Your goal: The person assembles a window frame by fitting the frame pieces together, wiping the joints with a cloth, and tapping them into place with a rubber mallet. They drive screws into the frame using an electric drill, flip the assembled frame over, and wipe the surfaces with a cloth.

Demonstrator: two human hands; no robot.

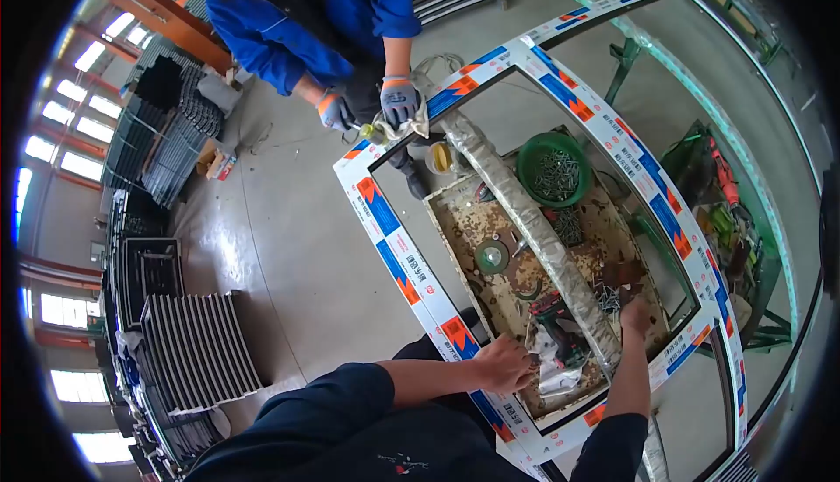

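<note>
1. Dark fabric shirt (350, 434): small chest lettering, illegible.
2. Frame (385, 220): long rails, blue-orange printed film, Chinese characters.
3. Left hand (506, 364): fingers curled at frame's inner edge; grasp cannot be told.
4. Screws (607, 297): loose metal pile, rust-mottled tray (462, 220), beside right fingertips.
5. Right hand (637, 316): fingers lowered; grip hidden.

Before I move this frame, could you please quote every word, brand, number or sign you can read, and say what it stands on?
No text reads clearly.
Film-covered window frame: repeated characters and round logos, too small and blurred.
Dark top of the camera wearer: small chest lettering, illegible.
Co-worker's glove: dark print, unreadable.
</note>
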